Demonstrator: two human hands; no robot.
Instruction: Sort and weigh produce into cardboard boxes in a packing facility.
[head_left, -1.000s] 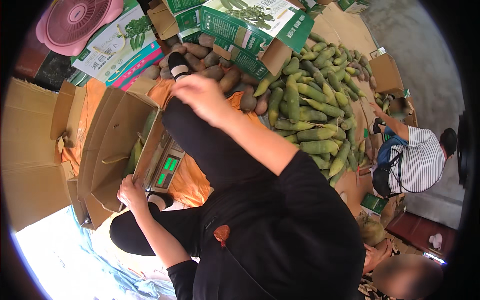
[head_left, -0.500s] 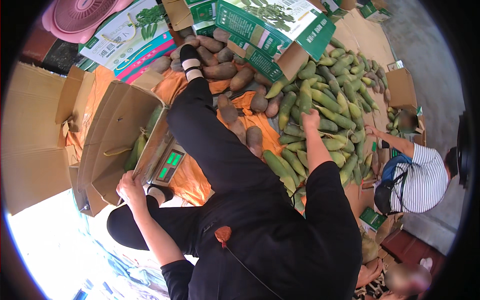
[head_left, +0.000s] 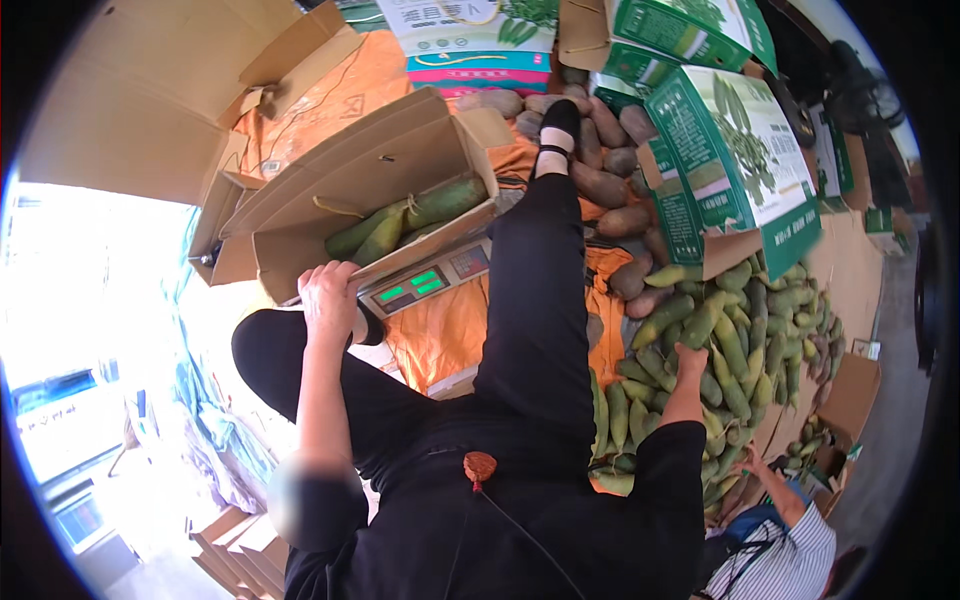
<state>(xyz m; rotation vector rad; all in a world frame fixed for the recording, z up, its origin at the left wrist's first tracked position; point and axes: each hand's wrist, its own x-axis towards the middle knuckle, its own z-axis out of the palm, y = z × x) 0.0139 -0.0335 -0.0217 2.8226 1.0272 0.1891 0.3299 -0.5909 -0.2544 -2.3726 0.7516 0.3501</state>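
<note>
My left hand (head_left: 328, 295) grips the near rim of an open cardboard box (head_left: 285, 250), fingers curled over its edge. Inside the box lie several green radishes (head_left: 450, 201). The box rests on a scale (head_left: 462, 266) with lit green digits. At the right, my right hand (head_left: 690, 360) is closed around the lower end of a green radish (head_left: 703, 320), on top of a large heap of green radishes (head_left: 733, 390). The heap hides part of that radish's outline.
Reddish-brown root vegetables (head_left: 626, 221) lie on an orange sheet (head_left: 437, 335) around my outstretched leg. A green-and-white carton (head_left: 735, 160) stands beyond the heap. A white-and-pink carton (head_left: 478, 70) is at the back. Another person in a striped shirt (head_left: 775, 560) reaches toward the heap's right side.
My view has turned left, so the scene has shifted right, with the box now nearer the middle. Both hands keep their grips on the box rim and on a green radish.
</note>
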